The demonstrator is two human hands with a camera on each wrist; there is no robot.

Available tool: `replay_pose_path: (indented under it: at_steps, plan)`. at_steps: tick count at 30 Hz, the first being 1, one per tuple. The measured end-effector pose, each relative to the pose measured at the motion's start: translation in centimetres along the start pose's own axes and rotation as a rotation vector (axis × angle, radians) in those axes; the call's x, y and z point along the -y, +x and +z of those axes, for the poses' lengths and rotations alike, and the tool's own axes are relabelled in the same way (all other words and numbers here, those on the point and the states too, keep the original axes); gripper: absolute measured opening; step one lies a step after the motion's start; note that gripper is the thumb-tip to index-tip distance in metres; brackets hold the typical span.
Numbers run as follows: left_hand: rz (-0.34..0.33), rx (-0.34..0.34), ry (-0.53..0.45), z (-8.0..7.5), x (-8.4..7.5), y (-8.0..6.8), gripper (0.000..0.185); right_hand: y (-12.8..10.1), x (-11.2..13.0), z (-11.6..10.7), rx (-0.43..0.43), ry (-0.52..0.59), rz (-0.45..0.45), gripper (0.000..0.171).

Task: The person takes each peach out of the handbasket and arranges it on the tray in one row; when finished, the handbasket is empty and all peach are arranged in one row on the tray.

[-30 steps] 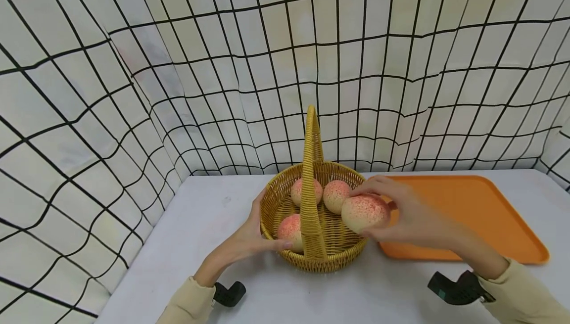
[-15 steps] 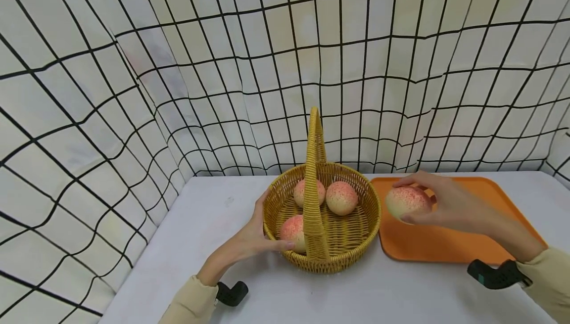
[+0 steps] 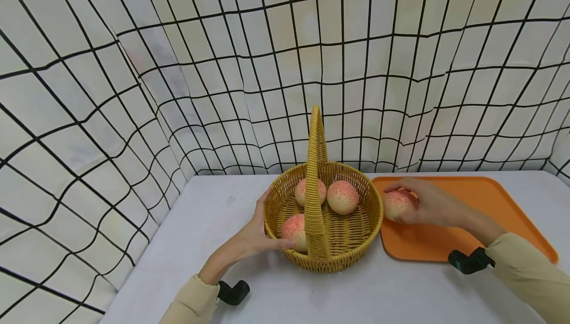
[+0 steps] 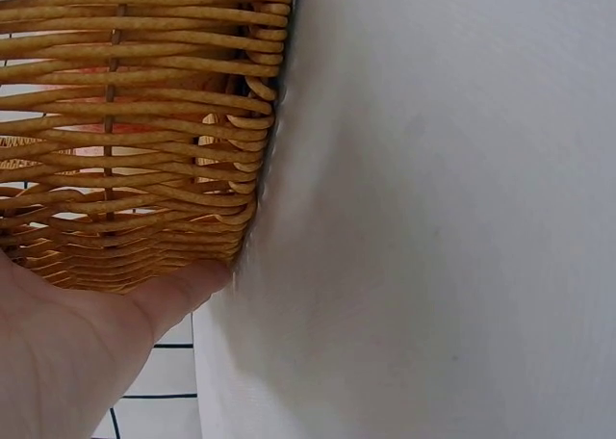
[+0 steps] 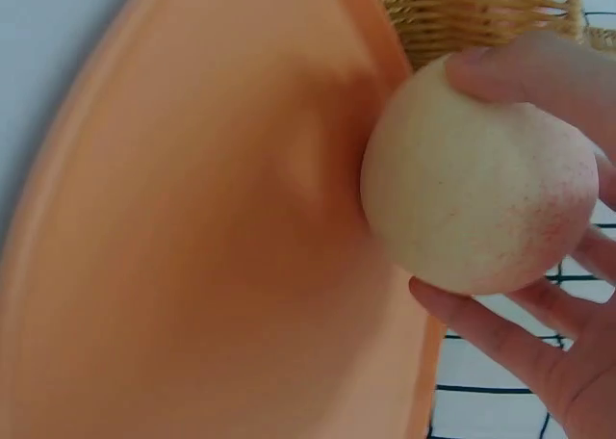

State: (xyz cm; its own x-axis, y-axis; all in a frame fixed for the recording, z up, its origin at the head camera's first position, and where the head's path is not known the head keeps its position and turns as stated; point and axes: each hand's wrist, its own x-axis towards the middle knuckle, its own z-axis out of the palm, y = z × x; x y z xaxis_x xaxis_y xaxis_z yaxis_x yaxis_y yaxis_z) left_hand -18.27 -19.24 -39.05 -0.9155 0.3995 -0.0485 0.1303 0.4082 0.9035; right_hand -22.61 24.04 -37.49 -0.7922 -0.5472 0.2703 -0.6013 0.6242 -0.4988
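Observation:
A woven yellow basket [image 3: 352, 259] with a tall handle stands on the white table and holds three pink-speckled peaches [image 3: 342, 197]. My left hand [image 3: 251, 237] grips the basket's left rim, thumb over the edge; in the left wrist view the palm [image 4: 67, 348] presses the wicker wall [image 4: 144, 121]. My right hand [image 3: 423, 203] holds a fourth peach [image 3: 396, 204] low over the left end of the orange tray [image 3: 490, 200]. In the right wrist view the fingers [image 5: 525, 73] curl round that peach [image 5: 476, 184] just above the tray [image 5: 192, 246].
A white cloth with a black grid [image 3: 178, 67] walls the table at the back and left. White table [image 3: 378, 294] lies bare in front of the basket and tray. The tray sits right beside the basket.
My right hand carried the peach from over the basket's right rim to the right, then lowered it toward the tray's left end. The left hand stayed on the basket.

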Motion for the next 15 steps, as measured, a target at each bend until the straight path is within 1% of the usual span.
replay_pose_path:
  at_steps: [4,11,15]
  plan:
    - [-0.003,0.003,-0.001,0.02,0.03,0.09,0.145,0.06,-0.36,0.18,0.008,0.012,0.008,0.049]
    - [-0.017,-0.006,0.001,-0.06,-0.09,0.12,0.145,0.14,-0.75,0.23,-0.004,0.054,-0.01,0.056]
    - [-0.021,-0.008,-0.002,0.01,0.04,0.14,0.145,0.2,-1.06,0.25,0.007,0.056,0.008,0.059]
